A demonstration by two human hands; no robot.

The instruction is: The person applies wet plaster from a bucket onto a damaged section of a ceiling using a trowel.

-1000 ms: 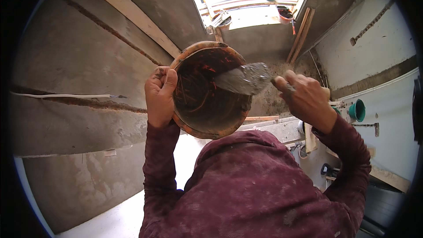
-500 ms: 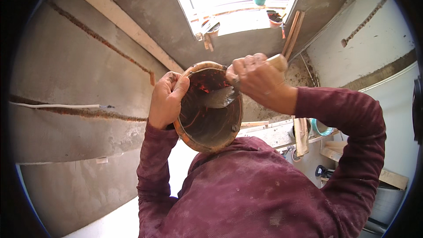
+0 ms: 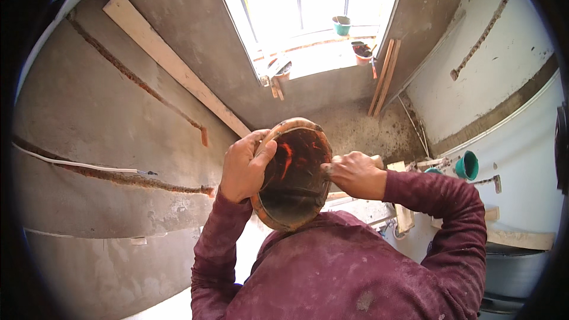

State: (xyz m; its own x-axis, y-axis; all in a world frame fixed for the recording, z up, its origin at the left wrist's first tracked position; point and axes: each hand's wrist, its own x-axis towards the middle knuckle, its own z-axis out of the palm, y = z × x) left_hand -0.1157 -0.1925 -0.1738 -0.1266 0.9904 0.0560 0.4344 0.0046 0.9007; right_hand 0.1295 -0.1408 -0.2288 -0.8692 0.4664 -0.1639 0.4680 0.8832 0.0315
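A mortar-stained orange bucket point(image 3: 296, 201) is tilted before my chest, its dark mouth facing up toward me. Orange-red streaks show through the grime on its inner wall. My left hand point(image 3: 244, 166) is closed over the left rim, thumb lying on the inside. At the right rim, my right hand point(image 3: 357, 175) is closed around a trowel; the end of its pale handle point(image 3: 378, 161) sticks out past the fist. The trowel's blade cannot be made out now.
A long plank point(image 3: 172, 59) leans on the left wall, and two narrow boards point(image 3: 385, 77) lean beside the window. Buckets stand on the sill, including a green bucket point(image 3: 341, 25). Another green bucket point(image 3: 467, 166) is at the right. White cable point(image 3: 77, 163) protrudes from a wall groove.
The bucket and both hands sit lower in view. My right hand has dropped from above the rim to its right side, and the trowel blade no longer shows inside. The view has shifted.
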